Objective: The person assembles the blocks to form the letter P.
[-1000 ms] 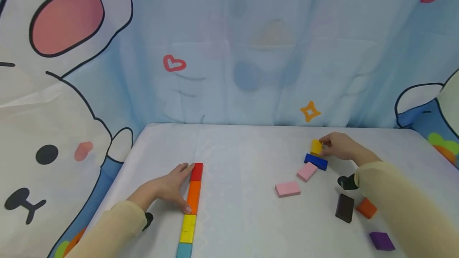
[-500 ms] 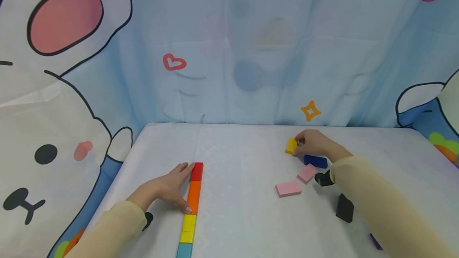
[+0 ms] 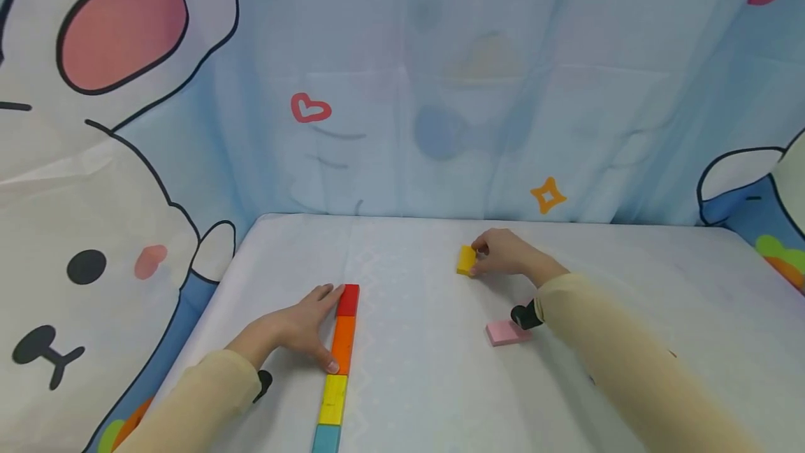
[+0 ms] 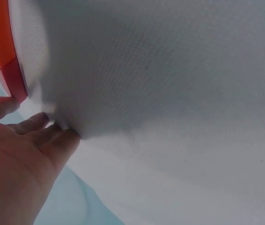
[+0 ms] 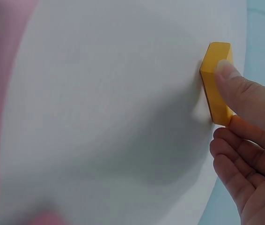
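On the left of the white table, a red block (image 3: 349,300), an orange block (image 3: 344,344), a yellow block (image 3: 332,400) and a teal block (image 3: 326,439) form an end-to-end line. My left hand (image 3: 294,327) rests along it, a forefinger at the red block and the thumb at the orange block's near end, fingers extended. Farther right, my right hand (image 3: 506,256) pinches another yellow block (image 3: 465,261) between thumb and fingers. In the right wrist view that yellow block (image 5: 217,89) stays close to the tabletop; whether it touches is unclear.
A pink block (image 3: 506,333) lies under the right wrist, partly covered by the dark wrist camera (image 3: 527,314). The right sleeve (image 3: 604,341) hides most of the other loose blocks. A patterned blue curtain (image 3: 402,89) hangs behind the table's far edge.
My right hand has carried the yellow block leftward, away from the blue block. The right forearm now covers the blue, black and purple blocks. My left hand holds its place by the line.
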`<state>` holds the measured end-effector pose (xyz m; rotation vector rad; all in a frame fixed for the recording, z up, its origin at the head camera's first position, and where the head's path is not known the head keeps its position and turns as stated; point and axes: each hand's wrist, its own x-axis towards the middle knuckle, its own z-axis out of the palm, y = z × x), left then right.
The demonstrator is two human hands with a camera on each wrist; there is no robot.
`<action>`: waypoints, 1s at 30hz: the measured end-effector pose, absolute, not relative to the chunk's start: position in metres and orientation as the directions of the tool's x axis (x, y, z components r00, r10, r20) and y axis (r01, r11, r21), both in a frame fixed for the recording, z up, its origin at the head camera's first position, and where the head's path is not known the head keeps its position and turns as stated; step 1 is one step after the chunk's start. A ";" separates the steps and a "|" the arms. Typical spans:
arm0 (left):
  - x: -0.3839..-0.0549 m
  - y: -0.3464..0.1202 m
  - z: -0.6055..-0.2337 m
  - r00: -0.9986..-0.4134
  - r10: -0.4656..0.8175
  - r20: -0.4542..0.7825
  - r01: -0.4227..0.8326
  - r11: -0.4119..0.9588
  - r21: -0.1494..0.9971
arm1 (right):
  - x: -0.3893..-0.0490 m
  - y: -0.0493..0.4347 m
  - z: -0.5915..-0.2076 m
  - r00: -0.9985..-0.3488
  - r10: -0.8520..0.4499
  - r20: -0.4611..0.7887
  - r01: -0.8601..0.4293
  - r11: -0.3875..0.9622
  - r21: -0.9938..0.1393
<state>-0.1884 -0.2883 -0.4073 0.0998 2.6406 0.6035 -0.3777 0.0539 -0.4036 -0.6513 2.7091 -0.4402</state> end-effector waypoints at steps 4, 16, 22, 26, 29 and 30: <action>-0.189 -0.290 -0.409 -0.906 0.155 -0.393 -0.031 0.904 0.427 | -0.374 0.030 -0.403 -0.831 -0.497 -0.248 -0.392 0.841 -0.372; -0.189 -0.290 -0.411 -0.908 0.149 -0.391 -0.034 0.905 0.425 | -0.366 -0.022 -0.402 -0.787 -0.574 -0.224 -0.468 0.794 -0.389; -0.190 -0.289 -0.411 -0.907 0.150 -0.392 -0.035 0.903 0.428 | -0.364 -0.042 -0.405 -0.782 -0.583 -0.217 -0.463 0.779 -0.424; -0.190 -0.289 -0.411 -0.907 0.144 -0.396 -0.046 0.901 0.432 | -0.363 -0.054 -0.409 -0.781 -0.590 -0.204 -0.457 0.763 -0.458; -0.190 -0.290 -0.411 -0.905 0.139 -0.401 -0.052 0.901 0.431 | -0.363 -0.064 -0.413 -0.783 -0.590 -0.196 -0.448 0.753 -0.482; -0.190 -0.290 -0.410 -0.905 0.139 -0.402 -0.052 0.902 0.429 | -0.362 -0.067 -0.414 -0.784 -0.590 -0.193 -0.444 0.751 -0.488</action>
